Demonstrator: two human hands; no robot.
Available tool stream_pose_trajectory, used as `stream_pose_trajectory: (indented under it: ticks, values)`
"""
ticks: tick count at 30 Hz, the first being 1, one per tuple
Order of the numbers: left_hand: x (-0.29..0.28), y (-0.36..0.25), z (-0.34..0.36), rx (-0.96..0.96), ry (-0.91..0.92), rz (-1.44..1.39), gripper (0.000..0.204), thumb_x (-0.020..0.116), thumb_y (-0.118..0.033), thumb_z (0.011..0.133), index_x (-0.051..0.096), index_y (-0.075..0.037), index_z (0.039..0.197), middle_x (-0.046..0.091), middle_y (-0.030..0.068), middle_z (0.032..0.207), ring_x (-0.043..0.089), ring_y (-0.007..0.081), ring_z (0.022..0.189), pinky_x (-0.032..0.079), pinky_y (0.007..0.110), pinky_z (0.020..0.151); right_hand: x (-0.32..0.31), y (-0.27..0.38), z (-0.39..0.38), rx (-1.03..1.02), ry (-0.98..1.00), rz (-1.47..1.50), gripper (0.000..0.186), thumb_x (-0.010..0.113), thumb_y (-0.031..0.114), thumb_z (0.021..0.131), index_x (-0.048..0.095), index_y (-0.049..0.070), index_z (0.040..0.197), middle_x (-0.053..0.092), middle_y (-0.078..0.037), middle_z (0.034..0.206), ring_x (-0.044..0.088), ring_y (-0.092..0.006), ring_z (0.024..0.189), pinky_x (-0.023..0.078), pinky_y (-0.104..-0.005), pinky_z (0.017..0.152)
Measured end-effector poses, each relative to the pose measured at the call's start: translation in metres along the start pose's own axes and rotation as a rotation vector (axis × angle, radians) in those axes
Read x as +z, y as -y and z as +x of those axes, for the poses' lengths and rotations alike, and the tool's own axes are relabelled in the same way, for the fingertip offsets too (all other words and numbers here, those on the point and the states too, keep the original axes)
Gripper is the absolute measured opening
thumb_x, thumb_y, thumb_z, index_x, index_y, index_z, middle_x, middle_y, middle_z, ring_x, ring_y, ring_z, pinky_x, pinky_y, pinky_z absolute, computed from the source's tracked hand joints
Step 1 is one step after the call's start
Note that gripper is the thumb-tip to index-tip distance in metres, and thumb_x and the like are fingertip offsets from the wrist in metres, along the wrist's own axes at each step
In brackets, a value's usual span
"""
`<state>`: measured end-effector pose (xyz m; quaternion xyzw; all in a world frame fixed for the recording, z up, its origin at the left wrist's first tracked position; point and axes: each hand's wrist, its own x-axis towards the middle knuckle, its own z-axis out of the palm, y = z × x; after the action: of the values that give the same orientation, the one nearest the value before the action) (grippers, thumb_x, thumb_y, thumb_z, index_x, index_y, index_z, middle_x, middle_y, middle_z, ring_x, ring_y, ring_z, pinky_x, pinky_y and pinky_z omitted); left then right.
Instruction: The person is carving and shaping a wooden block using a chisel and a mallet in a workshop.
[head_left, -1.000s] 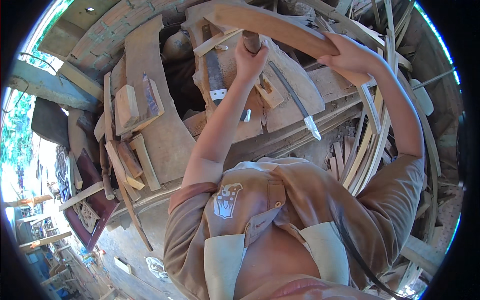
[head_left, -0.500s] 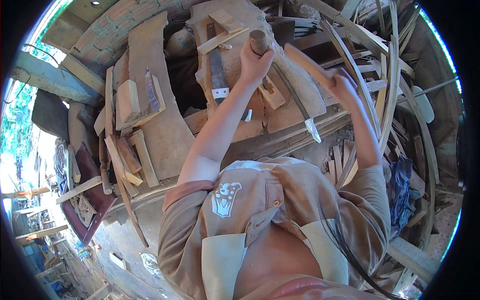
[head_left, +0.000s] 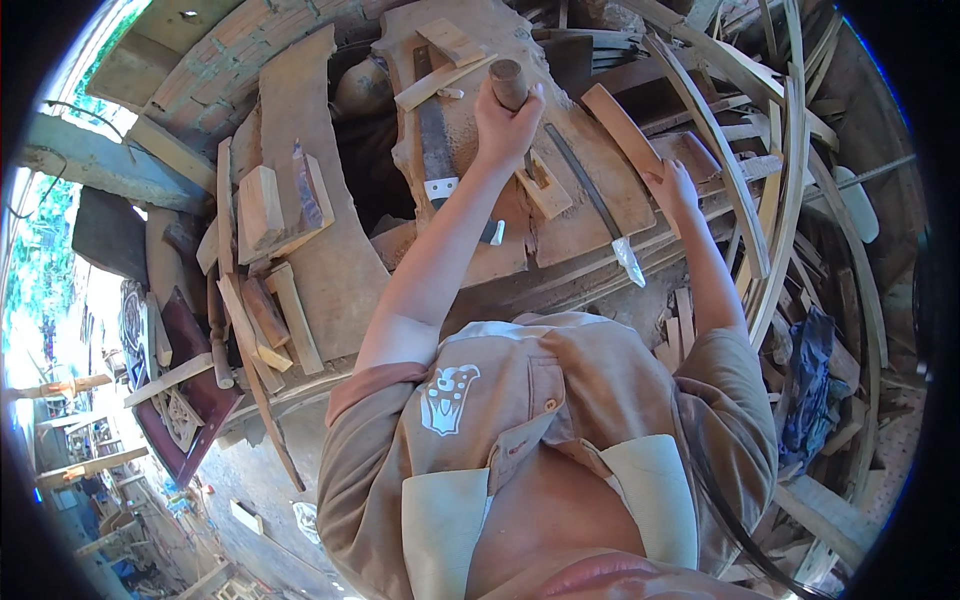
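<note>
My left hand [head_left: 506,125] is wrapped round the thick, round wooden handle of a chisel [head_left: 508,84], held upright over the bench. Its blade is mostly hidden below my fist. Just under that hand lies a small wood piece [head_left: 545,187] with a slot cut in it. To the right, my right hand [head_left: 672,190] grips a flat wooden club [head_left: 622,130] at its near end. The club slants up and to the left, its far end apart from the chisel handle. A long dark file [head_left: 582,180] with a wrapped handle lies between my arms.
Left of my left forearm lie a wide dark blade [head_left: 434,140] and wood offcuts [head_left: 450,42]. A dark gap splits the rough slab bench [head_left: 300,90]. Pale blocks [head_left: 260,205] rest on its left part. Long curved wooden strips [head_left: 795,180] stand at the right.
My right hand has come a little nearer and to the left, and the club now slants more steeply. My left hand has shifted slightly left, still round the chisel handle.
</note>
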<state>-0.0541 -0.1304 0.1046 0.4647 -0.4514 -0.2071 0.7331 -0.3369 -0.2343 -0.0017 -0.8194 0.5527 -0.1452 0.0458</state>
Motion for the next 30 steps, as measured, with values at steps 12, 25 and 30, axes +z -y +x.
stream_pose_trajectory:
  ticks: [12, 25, 30]
  values:
    - [-0.009, 0.007, -0.005, 0.003, -0.043, -0.003, 0.016, 0.061, -0.006, 0.073, 0.049, -0.002, 0.083, 0.053, 0.0022, 0.072, 0.049, 0.0082, 0.066, 0.042, 0.025, 0.061, 0.0, 0.065, 0.018, -0.307, -0.18, 0.366, 0.031, 0.051, 0.027, 0.086, 0.054, 0.004, 0.108, 0.056, -0.017, 0.105, 0.053, -0.0329, 0.098, 0.042, -0.0394, 0.085]
    - [-0.006, 0.03, -0.017, 0.025, -0.05, -0.042, 0.011, 0.055, -0.001, 0.08, 0.046, -0.004, 0.076, 0.052, 0.0012, 0.062, 0.051, 0.0078, 0.054, 0.04, 0.022, 0.049, 0.066, 0.164, 0.012, -0.28, 0.233, 0.794, 0.04, 0.032, 0.034, 0.093, 0.044, 0.013, 0.124, 0.057, -0.012, 0.113, 0.051, -0.0335, 0.106, 0.039, -0.0385, 0.09]
    - [-0.021, 0.033, -0.024, 0.047, -0.076, -0.057, 0.012, 0.051, 0.001, 0.082, 0.041, -0.006, 0.083, 0.049, 0.0039, 0.067, 0.05, 0.0114, 0.056, 0.041, 0.025, 0.052, 0.073, 0.166, 0.012, -0.294, 0.173, 0.847, 0.043, 0.029, 0.037, 0.094, 0.055, 0.01, 0.116, 0.052, -0.013, 0.12, 0.05, -0.0335, 0.107, 0.038, -0.0378, 0.092]
